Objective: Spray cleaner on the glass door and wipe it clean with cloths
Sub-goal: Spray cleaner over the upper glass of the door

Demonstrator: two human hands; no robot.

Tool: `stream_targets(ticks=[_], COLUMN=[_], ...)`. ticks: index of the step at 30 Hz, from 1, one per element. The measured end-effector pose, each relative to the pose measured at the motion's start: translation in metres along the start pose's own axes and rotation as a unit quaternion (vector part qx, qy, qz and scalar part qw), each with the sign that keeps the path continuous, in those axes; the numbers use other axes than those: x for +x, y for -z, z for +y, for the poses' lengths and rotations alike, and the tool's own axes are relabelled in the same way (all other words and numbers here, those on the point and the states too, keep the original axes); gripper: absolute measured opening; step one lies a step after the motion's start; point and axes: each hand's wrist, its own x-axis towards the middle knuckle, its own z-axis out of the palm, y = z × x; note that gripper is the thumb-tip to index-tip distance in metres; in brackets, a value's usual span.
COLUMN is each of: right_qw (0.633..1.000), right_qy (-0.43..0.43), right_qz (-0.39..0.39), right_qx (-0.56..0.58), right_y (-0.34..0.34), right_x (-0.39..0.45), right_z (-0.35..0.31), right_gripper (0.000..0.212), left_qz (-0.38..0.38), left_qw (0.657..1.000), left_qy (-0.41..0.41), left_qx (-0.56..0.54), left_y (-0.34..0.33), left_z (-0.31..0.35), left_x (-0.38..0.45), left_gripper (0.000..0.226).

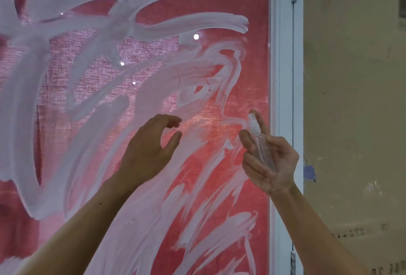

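The glass door (197,72) fills the left and middle of the view, smeared with broad white streaks over a red cloth behind it. My right hand (272,162) grips a small clear spray bottle (260,145) near the door's right edge, with the white nozzle up and the forefinger on top of it. My left hand (149,147) is raised in front of the glass to the left of the bottle, fingers and thumb loosely curved, holding nothing. No cloth is in view.
A white door frame (283,77) with hinges runs down the right side of the glass. Beyond it is a beige, stained wall (351,99) with a small blue patch of tape.
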Motion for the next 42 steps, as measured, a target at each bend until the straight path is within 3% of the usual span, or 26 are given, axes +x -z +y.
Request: stream_targets(ticks=[2, 4, 7, 11, 13, 16, 24, 31, 37, 42], right_qw=[0.997, 0.969, 0.836, 0.641, 0.590, 0.553, 0.542, 0.637, 0.592, 0.616], right_qy=[0.006, 0.037, 0.090, 0.166, 0.205, 0.247, 0.269, 0.254, 0.268, 0.313], right_qz=[0.036, 0.134, 0.302, 0.350, 0.346, 0.343, 0.357, 0.346, 0.322, 0.322], right_qx=[-0.062, -0.205, -0.449, -0.663, -0.700, -0.718, -0.712, -0.640, -0.688, -0.647], right_y=[-0.002, -0.007, -0.008, 0.001, 0.005, 0.010, 0.024, 0.026, 0.027, 0.021], right_x=[0.006, 0.015, 0.040, 0.096, 0.126, 0.167, 0.208, 0.211, 0.215, 0.213], right_z=[0.000, -0.002, -0.011, -0.030, -0.040, -0.058, -0.078, -0.082, -0.081, -0.079], right_gripper=[0.046, 0.042, 0.045, 0.042, 0.044, 0.043, 0.039, 0.043, 0.037, 0.048], left_qz=[-0.001, -0.004, 0.001, 0.023, 0.043, 0.071, 0.081, 0.090, 0.088, 0.086], left_qw=[1.000, 1.000, 0.998, 0.994, 0.992, 0.989, 0.982, 0.982, 0.982, 0.983], left_qy=[-0.009, -0.018, -0.027, -0.040, -0.047, -0.058, -0.040, -0.018, -0.011, -0.018], left_qx=[0.001, 0.015, 0.052, 0.102, 0.109, 0.119, 0.163, 0.167, 0.169, 0.160], left_y=[-0.006, -0.012, -0.015, -0.007, -0.001, 0.009, 0.027, 0.030, 0.025, 0.021], left_z=[0.001, 0.001, -0.001, -0.001, 0.000, 0.005, 0.005, -0.006, -0.013, -0.014], left_x=[0.002, 0.005, 0.016, 0.045, 0.062, 0.083, 0.118, 0.120, 0.119, 0.117], left_gripper=[0.027, 0.027, 0.028, 0.031, 0.024, 0.024, 0.026, 0.026, 0.026, 0.025])
